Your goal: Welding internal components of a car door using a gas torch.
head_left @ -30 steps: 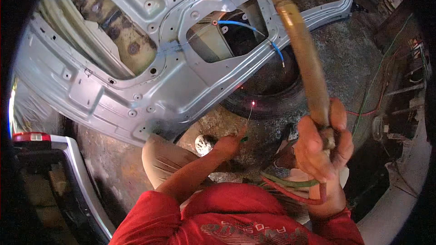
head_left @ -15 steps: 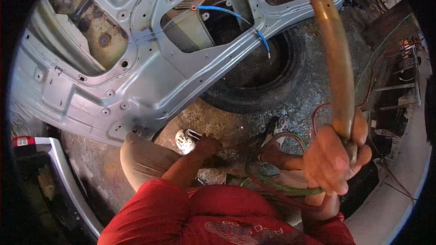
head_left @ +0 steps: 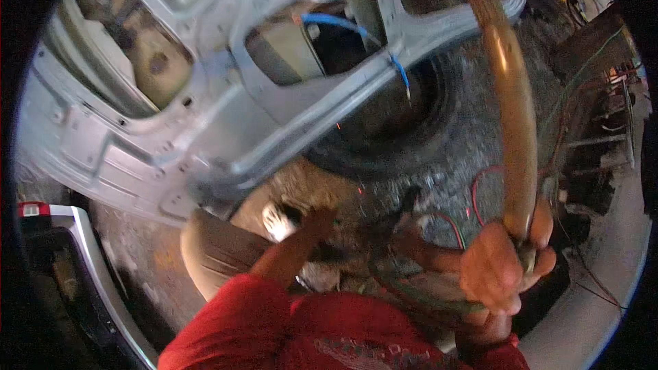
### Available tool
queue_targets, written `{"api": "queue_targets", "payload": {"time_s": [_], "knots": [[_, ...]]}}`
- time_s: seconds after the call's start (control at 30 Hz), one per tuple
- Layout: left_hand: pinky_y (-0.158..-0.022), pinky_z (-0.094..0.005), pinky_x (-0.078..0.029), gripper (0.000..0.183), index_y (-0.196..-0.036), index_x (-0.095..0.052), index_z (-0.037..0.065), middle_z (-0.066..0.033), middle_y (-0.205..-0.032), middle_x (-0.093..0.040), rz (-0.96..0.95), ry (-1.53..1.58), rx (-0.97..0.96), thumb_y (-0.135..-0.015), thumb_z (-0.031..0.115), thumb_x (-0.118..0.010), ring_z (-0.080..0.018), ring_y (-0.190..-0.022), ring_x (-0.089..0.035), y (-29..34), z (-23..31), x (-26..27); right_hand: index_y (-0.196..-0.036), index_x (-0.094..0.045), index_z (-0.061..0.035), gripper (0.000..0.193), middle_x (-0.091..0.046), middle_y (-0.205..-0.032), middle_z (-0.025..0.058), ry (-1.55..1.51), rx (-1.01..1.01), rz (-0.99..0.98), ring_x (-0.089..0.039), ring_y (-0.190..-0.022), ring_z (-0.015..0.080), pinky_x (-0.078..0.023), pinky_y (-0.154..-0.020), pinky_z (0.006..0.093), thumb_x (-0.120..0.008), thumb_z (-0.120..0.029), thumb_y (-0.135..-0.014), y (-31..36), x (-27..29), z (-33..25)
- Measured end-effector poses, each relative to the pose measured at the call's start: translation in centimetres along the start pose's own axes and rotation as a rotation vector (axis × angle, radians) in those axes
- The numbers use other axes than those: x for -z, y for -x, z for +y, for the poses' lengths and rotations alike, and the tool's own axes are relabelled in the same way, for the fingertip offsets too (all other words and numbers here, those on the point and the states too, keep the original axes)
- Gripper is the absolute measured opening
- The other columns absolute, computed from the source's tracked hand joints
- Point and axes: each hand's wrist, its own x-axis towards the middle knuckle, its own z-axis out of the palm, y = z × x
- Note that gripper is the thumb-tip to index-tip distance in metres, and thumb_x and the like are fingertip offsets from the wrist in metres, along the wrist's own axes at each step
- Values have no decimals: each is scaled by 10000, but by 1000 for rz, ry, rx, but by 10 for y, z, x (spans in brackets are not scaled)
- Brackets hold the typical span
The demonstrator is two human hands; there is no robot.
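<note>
My right hand [head_left: 504, 267] is wrapped round the lower end of a brass-coloured gas torch [head_left: 514, 103]. The torch rises, slightly curved, close to the camera, and its top runs toward the upper edge. A green and a red hose [head_left: 460, 229] pass below that hand. My left hand [head_left: 321, 225] hangs low by the white patterned shoe [head_left: 277, 223]; its fingers are dark and smeared. Ahead lies a silver car door panel [head_left: 226, 106] with large cut-outs. A blue-sleeved cable [head_left: 336, 22] comes out of one opening and dangles over the panel's edge.
Under the panel's edge a black tyre [head_left: 425, 140] lies on the stained floor [head_left: 154, 260]. At the lower left stands a silver-edged car part [head_left: 89, 233] with a red and white lamp [head_left: 34, 211]. Along the right are a pale body panel [head_left: 582, 322] and thin cables [head_left: 582, 68].
The view has shifted slightly and blurred. My right hand still grips the torch, which has swung slightly to the right near its top. A small orange speck now shows by the tyre.
</note>
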Motion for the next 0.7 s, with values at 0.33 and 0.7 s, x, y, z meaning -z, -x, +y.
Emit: {"api": "queue_targets", "payload": {"time_s": [0.33,0.7], "knots": [[-1178,-493,-408,658,-1464,-575,44,-237,-1484,-577,993,387,2,-947,419,-734,-417,-1382,-538,227,9,210,-1100,-414,-186,172,-613,-1110,330,89,-11,-60,-620,-482,152,-541,-387,278,-572,-253,-1092,-3,-36,-1],[-1070,-370,-470,812,-1463,-498,-98,-211,-1439,-579,2008,986,-143,-885,341,-862,-282,-1256,-595,334,-164,454,-1035,-442,-166,214,-580,-1150,391,16,-38,5,-592,-451,159,-492,-353,261,-651,-206,-1048,-38,-23,10]]}}
